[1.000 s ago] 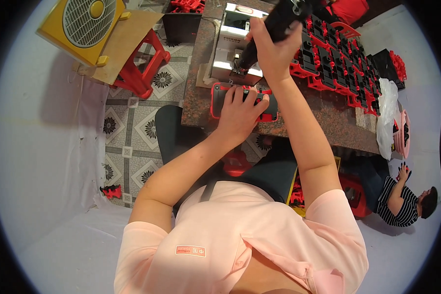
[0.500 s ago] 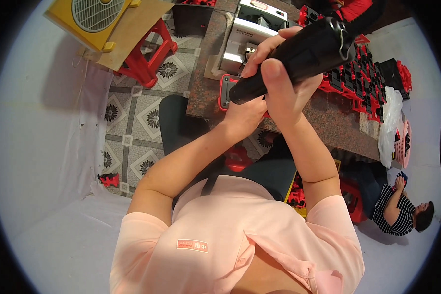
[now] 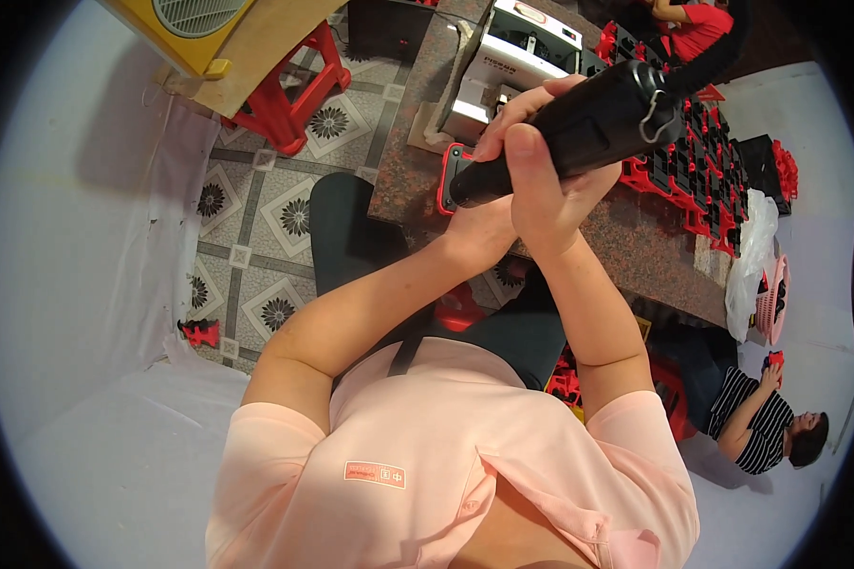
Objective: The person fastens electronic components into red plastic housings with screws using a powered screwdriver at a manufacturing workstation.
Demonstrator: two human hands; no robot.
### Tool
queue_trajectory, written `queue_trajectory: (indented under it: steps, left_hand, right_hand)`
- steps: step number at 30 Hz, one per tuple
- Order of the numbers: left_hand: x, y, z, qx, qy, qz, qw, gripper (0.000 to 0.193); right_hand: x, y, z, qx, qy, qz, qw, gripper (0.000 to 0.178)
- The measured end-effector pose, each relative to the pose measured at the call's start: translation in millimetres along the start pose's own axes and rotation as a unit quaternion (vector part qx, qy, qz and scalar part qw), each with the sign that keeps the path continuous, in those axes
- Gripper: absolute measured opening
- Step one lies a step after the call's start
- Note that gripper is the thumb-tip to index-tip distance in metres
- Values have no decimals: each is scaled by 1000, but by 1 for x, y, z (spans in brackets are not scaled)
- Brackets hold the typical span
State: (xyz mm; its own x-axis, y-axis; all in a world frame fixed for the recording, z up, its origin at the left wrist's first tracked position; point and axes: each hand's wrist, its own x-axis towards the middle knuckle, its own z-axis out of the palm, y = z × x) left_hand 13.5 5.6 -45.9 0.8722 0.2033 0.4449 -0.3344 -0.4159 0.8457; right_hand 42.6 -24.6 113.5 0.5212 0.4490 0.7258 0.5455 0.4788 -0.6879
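My right hand (image 3: 565,175) is wrapped round a black electric screwdriver (image 3: 588,123), which slants down to the left with its thick end toward the upper right. Beneath the screwdriver's narrow end lies a red and black plastic part (image 3: 452,174) by the near edge of the stone-topped table (image 3: 413,180). My left hand (image 3: 482,230) is closed at that part, below my right hand. Its fingers are mostly hidden behind the screwdriver and my right hand, as is the screwdriver's tip.
A white machine (image 3: 512,66) stands beyond my hands. Rows of red and black parts (image 3: 683,166) cover the table's right side, with a clear plastic bag (image 3: 752,266) beyond. A red stool (image 3: 299,90) and yellow fan (image 3: 185,28) are at left. A person in stripes (image 3: 754,417) sits at right.
The surroundings have shifted slightly down in the view, while both hands hold nearly the same pose. The screwdriver sits slightly lower in the picture. The striped-shirt person's hands now show a red piece.
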Motion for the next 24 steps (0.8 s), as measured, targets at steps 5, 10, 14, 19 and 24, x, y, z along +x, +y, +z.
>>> queue_trajectory:
  steps: [5, 10, 14, 19, 24]
  left_hand:
    - [-3, 2, 6, -43, -5, -12, 999, 60]
    - [3, 38, -18, 363, -91, 53, 926, 44]
    - [8, 52, -28, 371, -74, 127, 917, 55]
    - [4, 42, -24, 387, -30, 156, 908, 65]
    - [7, 46, -23, 379, -57, 142, 912, 67]
  right_hand:
    - [0, -2, 7, 9, 21, 29, 999, 34]
    - [31, 2, -15, 53, 32, 43, 997, 32]
    - [55, 25, -49, -101, 96, -89, 986, 28]
    - [44, 53, -43, -56, 123, -60, 989, 35]
    - [47, 59, -45, -82, 160, -26, 983, 37]
